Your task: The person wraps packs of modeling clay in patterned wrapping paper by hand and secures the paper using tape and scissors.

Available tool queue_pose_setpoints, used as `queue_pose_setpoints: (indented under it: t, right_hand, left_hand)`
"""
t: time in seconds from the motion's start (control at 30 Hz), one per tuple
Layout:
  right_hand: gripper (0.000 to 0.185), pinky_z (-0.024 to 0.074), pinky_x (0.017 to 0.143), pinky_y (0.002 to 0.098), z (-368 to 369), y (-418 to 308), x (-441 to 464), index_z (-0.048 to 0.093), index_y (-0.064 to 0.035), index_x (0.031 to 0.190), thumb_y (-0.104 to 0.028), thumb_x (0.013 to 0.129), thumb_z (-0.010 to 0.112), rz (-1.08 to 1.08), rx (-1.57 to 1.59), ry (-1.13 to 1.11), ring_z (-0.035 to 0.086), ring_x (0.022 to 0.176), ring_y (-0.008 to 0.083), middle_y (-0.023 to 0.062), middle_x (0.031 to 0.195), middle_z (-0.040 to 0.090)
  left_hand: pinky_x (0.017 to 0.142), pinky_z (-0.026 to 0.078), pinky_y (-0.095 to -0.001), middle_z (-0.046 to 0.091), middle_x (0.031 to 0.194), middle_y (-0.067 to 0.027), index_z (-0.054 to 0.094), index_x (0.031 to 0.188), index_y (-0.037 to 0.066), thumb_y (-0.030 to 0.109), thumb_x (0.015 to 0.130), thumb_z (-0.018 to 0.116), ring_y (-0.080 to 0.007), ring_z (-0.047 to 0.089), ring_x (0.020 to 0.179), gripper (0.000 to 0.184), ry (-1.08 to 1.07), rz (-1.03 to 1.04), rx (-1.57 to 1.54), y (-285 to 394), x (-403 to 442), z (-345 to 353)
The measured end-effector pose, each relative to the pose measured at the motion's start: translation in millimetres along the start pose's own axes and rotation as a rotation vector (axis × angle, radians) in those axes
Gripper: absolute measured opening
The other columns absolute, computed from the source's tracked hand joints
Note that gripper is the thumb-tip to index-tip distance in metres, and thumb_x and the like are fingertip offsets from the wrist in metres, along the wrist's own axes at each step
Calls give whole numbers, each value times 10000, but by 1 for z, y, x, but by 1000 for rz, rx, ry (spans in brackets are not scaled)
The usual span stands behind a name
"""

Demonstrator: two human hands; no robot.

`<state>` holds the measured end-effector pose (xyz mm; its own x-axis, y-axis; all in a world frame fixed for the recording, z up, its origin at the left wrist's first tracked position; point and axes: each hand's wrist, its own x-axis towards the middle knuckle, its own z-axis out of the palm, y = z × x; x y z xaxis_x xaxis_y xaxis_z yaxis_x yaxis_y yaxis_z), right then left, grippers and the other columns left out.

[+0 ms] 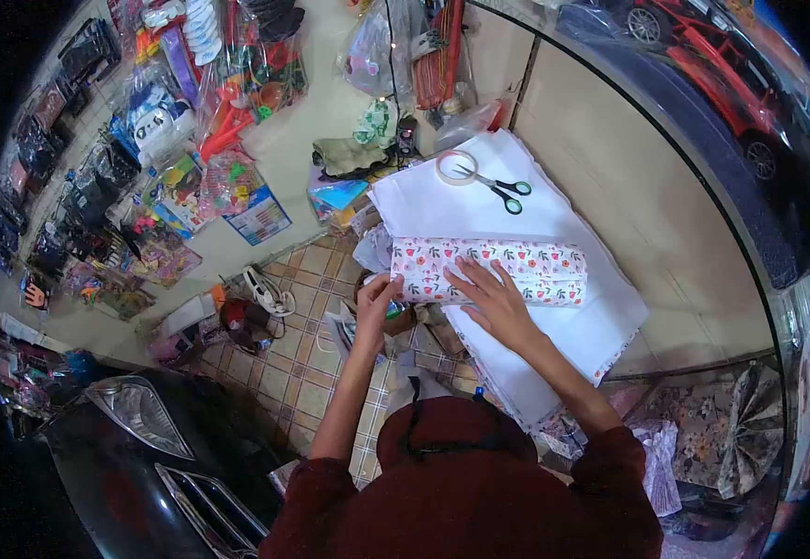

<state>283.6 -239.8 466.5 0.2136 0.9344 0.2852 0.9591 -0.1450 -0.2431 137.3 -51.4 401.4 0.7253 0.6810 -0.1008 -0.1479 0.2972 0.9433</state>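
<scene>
A long parcel in floral gift wrap [563, 265] lies on white sheets of wrapping paper [554, 214]. My left hand [374, 306] is closed at the parcel's left end, with thumb and fingers against the wrap at its edge. My right hand [496, 303] rests on top of the parcel, fingers spread and flat. Behind the parcel, on the white paper, lie scissors with black and green handles [507, 193], their blades partly apart. A roll of clear tape [442, 177] sits around the scissors' tips.
Bagged toys [237, 102] hang on the wall at the left. A black toy car [135, 456] stands at the lower left. Boxed red cars [717, 79] are at the upper right, and a glass edge [652, 107] curves along the right. Below is a tiled floor [321, 279].
</scene>
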Motion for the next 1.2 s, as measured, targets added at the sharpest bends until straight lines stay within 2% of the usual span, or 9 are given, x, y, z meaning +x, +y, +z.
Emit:
queue_pose_setpoints:
  t: [0.07, 0.23, 0.47, 0.67, 0.77, 0.83, 0.97, 1.13, 1.2]
  right_hand:
    - [687, 262, 1121, 442, 5, 3, 0, 387, -221, 1422, -163, 795, 660, -37, -120, 28, 390, 1333, 210, 57, 1440, 413]
    - [583, 315, 1093, 445, 5, -1, 2, 477, -229, 1359, -102, 807, 618, -3, -104, 95, 436, 1298, 209, 47, 1388, 469]
    - [559, 302, 1098, 456, 7, -7, 1, 490, -225, 1347, -91, 818, 611, 46, -108, 97, 419, 1310, 215, 43, 1397, 459]
    - [634, 243, 1092, 514, -8, -6, 6, 484, -177, 1336, -235, 752, 724, 59, 116, -19, 383, 1306, 275, 95, 1364, 448]
    - [697, 240, 1078, 535, 1, 2, 13, 469, -165, 1336, -294, 716, 761, 32, 54, 93, 373, 1292, 306, 124, 1350, 419]
    - [737, 243, 1083, 522, 5, 7, 14, 437, -158, 1360, -321, 719, 761, 16, 4, 62, 366, 1296, 323, 141, 1377, 389]
    - [748, 236, 1094, 509, 5, 7, 14, 421, -159, 1377, -324, 728, 753, 3, -11, 57, 365, 1300, 320, 143, 1382, 392]
    - [745, 231, 1099, 507, 9, 4, 12, 413, -154, 1386, -326, 740, 742, 10, -34, 43, 363, 1306, 321, 150, 1389, 393]
    - [744, 232, 1099, 509, 10, 2, 12, 413, -151, 1385, -327, 741, 740, 10, -48, 50, 362, 1307, 322, 151, 1387, 398]
  left_hand:
    - [718, 433, -224, 657, 861, 0, 683, 970, 20, 164, 884, 631, -77, 583, 770, 176, 9, -30, -19, -4, 0, -4]
    - [808, 430, -249, 666, 944, -30, 677, 1012, 10, 169, 901, 599, -103, 594, 866, 209, 87, -15, -39, 6, -6, 5]
    - [791, 456, -263, 667, 954, -27, 664, 1051, 2, 196, 908, 595, -104, 602, 857, 250, -2, -29, 4, -12, 4, -9]
    - [794, 414, -228, 652, 944, -1, 679, 1018, 18, 290, 921, 602, -74, 566, 879, 299, -84, -186, -2, -3, 8, -6]
    - [816, 424, -230, 664, 987, -19, 677, 1034, 18, 314, 919, 603, -80, 579, 917, 326, -105, -197, 67, -8, 17, -3]
    - [821, 435, -230, 671, 1023, -36, 678, 1030, 16, 309, 916, 609, -81, 591, 928, 322, -114, -223, 76, -7, 20, -4]
    - [758, 470, -226, 674, 1011, -60, 622, 1089, -9, 200, 891, 655, -84, 614, 884, 290, -142, -146, 43, 1, 15, 5]
    - [689, 492, -213, 659, 1000, -69, 465, 1243, -27, 71, 858, 682, -97, 622, 860, 453, -53, 7, 45, -19, 15, 11]
    - [688, 513, -225, 652, 1025, -94, 449, 1238, -30, 71, 861, 677, -112, 636, 856, 453, -69, 46, 110, -29, 19, 6]
